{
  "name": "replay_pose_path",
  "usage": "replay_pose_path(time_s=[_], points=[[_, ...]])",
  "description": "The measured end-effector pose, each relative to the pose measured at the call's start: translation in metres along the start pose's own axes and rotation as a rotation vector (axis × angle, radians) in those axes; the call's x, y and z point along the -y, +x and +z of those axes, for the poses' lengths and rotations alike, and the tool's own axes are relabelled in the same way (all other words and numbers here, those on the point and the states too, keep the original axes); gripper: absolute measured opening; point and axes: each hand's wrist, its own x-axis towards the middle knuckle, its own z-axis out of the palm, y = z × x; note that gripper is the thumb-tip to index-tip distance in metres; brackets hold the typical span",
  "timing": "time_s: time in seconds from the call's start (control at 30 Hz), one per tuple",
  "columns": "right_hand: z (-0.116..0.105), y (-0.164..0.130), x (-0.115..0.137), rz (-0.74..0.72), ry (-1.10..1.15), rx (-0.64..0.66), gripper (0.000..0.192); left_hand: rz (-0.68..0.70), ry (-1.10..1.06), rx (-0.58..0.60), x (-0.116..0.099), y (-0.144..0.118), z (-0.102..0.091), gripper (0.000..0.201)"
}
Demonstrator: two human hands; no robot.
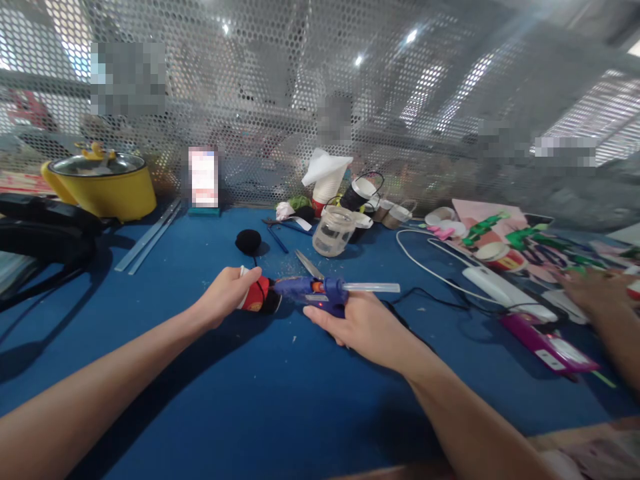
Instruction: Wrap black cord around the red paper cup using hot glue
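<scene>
My left hand (230,293) is closed around a red paper cup (254,297) that lies tilted, with black yarn wound at its right end. A strand runs from the cup up to a black ball of yarn (249,241) on the table. My right hand (367,323) grips a blue hot glue gun (320,293), its nozzle at the yarn-covered end of the cup; whether it touches I cannot tell. A clear glue stick (380,287) juts from the gun's back, and a small red light glows on its side. Just behind the gun lie scissors (307,263).
A clear plastic jar (334,233), stacked paper cups (330,183) and yarn-wrapped cups stand at the back. Left are a yellow pot (113,193), glue sticks (150,237) and a phone (203,177). Cables, a white power strip (510,293) and a co-worker's hand (590,293) are right.
</scene>
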Motion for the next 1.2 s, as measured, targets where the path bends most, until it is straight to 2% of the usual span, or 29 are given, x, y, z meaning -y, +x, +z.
replay_pose_path(time_s=[0.27, 0.47, 0.67, 0.93, 1.2], points=[[0.0, 0.007, -0.002, -0.064, 0.064, 0.004, 0.033, 0.043, 0.024, 0.018, -0.001, -0.002, 0.0, 0.031], [0.001, 0.012, -0.006, -0.071, 0.077, -0.015, 0.03, 0.007, 0.042, 0.018, -0.005, -0.004, 0.0, 0.031], [-0.001, 0.007, -0.003, -0.041, 0.089, 0.027, 0.038, 0.016, 0.057, 0.028, -0.004, -0.003, 0.0, 0.032], [0.0, 0.006, -0.002, -0.065, 0.053, -0.006, 0.036, 0.031, 0.075, 0.036, -0.002, -0.002, 0.0, 0.034], [-0.001, 0.001, -0.002, -0.014, -0.005, 0.014, 0.034, 0.045, 0.057, 0.035, -0.001, -0.001, 0.0, 0.033]])
